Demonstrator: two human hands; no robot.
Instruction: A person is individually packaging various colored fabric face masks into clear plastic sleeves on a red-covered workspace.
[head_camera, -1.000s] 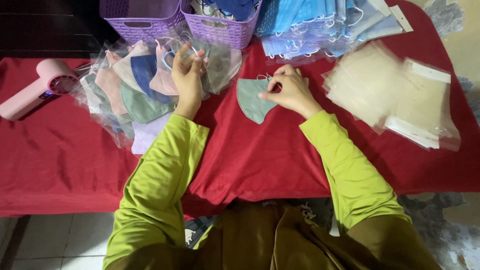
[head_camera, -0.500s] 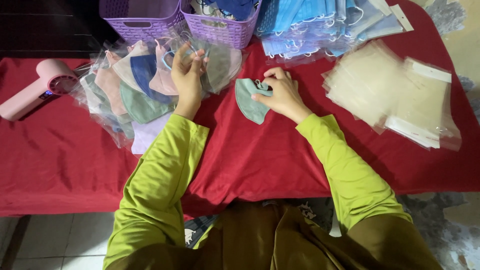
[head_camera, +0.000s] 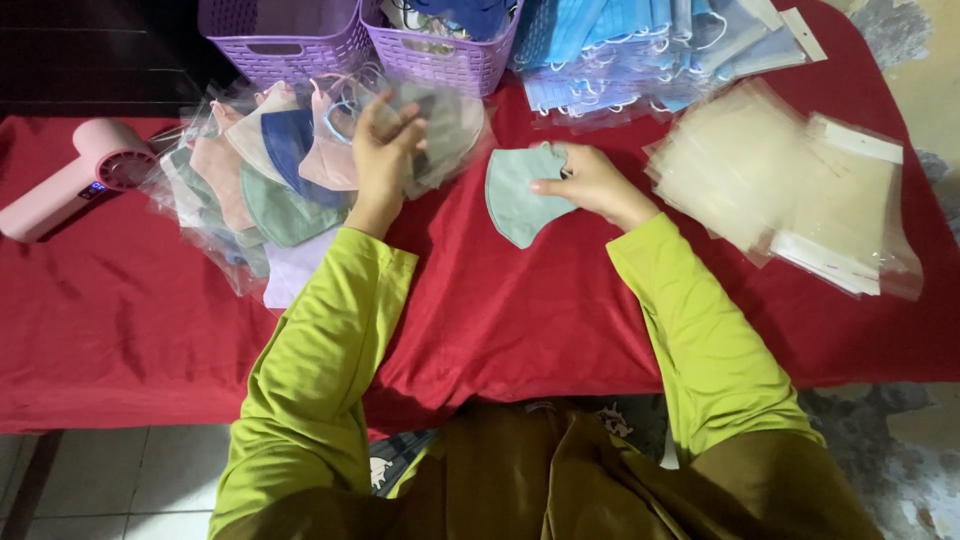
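A grey-green face mask (head_camera: 515, 195) lies flat on the red cloth (head_camera: 500, 310), and my right hand (head_camera: 588, 183) rests on its right edge, fingers pinched on it near the ear loops. My left hand (head_camera: 385, 150) is raised over a fanned pile of bagged masks (head_camera: 270, 175) in pink, blue and green, and holds a clear bag with a mask in it (head_camera: 440, 125) by its left edge. Both arms wear yellow-green sleeves.
Two purple baskets (head_camera: 345, 45) stand at the back. Blue masks (head_camera: 640, 50) are heaped at the back right. A stack of clear plastic bags (head_camera: 790, 185) lies at the right. A pink handheld device (head_camera: 70, 175) sits at the left on the cloth.
My right hand has slid the grey-green mask slightly left and pressed it flatter. My left hand has stayed over the bagged pile, shifting its grip a little.
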